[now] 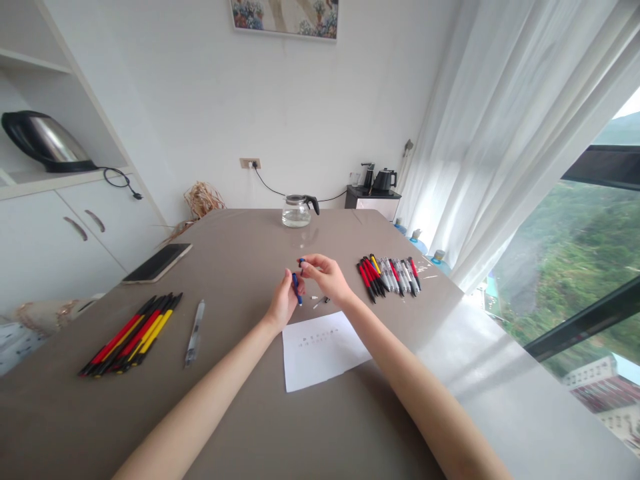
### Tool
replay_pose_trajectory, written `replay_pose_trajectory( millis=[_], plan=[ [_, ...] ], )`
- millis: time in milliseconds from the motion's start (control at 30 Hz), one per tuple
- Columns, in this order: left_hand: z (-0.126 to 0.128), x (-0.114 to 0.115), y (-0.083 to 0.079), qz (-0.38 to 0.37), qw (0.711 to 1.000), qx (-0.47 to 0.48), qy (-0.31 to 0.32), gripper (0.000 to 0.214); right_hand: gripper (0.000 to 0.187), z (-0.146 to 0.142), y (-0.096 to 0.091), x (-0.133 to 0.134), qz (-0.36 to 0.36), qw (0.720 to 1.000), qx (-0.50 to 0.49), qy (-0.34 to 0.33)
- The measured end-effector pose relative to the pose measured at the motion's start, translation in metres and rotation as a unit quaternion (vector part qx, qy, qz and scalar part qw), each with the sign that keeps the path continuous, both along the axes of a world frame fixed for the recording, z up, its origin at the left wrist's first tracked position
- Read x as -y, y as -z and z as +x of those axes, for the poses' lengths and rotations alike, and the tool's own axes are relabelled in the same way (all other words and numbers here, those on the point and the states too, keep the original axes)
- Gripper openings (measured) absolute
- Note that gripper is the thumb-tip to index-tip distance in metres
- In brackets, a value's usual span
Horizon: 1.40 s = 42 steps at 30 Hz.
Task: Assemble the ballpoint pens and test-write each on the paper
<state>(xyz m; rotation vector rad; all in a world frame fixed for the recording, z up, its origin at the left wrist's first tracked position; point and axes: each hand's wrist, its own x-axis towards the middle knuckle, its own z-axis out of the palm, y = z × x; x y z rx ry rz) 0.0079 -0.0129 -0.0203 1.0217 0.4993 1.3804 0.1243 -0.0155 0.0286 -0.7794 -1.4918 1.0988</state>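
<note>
My left hand (285,299) is closed around a blue pen barrel (297,290), which stands nearly upright with a pale tip at its lower end. Just above it, my right hand (324,275) pinches a small dark blue pen part (301,263), apart from or barely touching the barrel; I cannot tell which. Below the hands lie small loose pen parts (320,301), some white and some black. A white sheet of paper (323,357) with a few rows of small marks lies under my right forearm.
Red, yellow and black pens (133,337) lie at the left, beside a single clear pen (195,333). Another row of pens (390,275) is at the right. A phone (157,263) rests near the left edge; a glass teapot (297,212) stands at the far end of the table (240,413).
</note>
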Motion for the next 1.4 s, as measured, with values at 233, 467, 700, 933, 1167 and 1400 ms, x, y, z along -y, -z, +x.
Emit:
replay_pose_trajectory(
  millis=[233, 467, 700, 933, 1167, 1400],
  plan=[
    [-0.005, -0.001, -0.006, -0.001, 1.000, 0.004, 0.003, 0.031, 0.030, 0.016, 0.011, -0.016, 0.032, 0.989, 0.091, 0.112],
    [-0.010, -0.003, -0.010, 0.009, 1.000, 0.006, -0.015, 0.029, 0.027, 0.025, 0.024, -0.023, 0.040, 0.947, 0.261, 0.184],
    [-0.011, -0.004, -0.010, 0.009, 1.000, 0.010, -0.022, 0.025, 0.024, 0.030, 0.034, -0.020, 0.019, 0.888, 0.422, 0.180],
    [-0.014, -0.008, -0.006, 0.019, 0.994, -0.056, -0.095, 0.022, 0.025, 0.026, 0.033, -0.017, 0.003, 0.839, 0.515, 0.173],
    [-0.024, -0.013, -0.002, 0.026, 0.972, -0.155, -0.175, 0.029, 0.026, 0.028, 0.030, -0.017, -0.011, 0.822, 0.545, 0.162],
    [-0.034, -0.018, -0.004, 0.021, 0.958, -0.192, -0.213, 0.024, 0.022, 0.030, 0.033, -0.018, 0.010, 0.838, 0.517, 0.177]
  ],
)
